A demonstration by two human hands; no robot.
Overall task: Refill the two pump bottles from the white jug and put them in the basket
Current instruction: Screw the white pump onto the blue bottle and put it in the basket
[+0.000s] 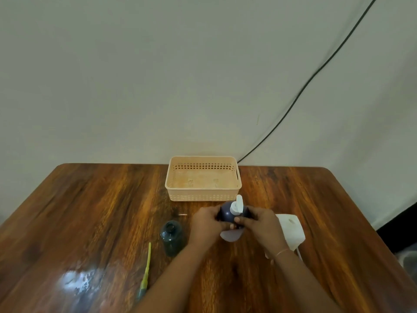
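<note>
A dark purple bottle [226, 213] with a white pump head [237, 205] stands upright on the table, just in front of the basket. My left hand [206, 222] grips its left side and my right hand [259, 222] wraps its right side, fingertips near the pump collar. A second dark green bottle [173, 237] stands open, without a pump, left of my left hand. Its yellow-green pump tube [145, 274] lies flat on the table nearer to me. The white jug [291, 230] sits behind my right hand, partly hidden. The beige basket [203, 196] holds nothing.
The wooden table [90, 211] ends at a pale wall just behind the basket. A black cable [316, 73] runs diagonally down the wall to the table's back edge. Glare marks the table's near left.
</note>
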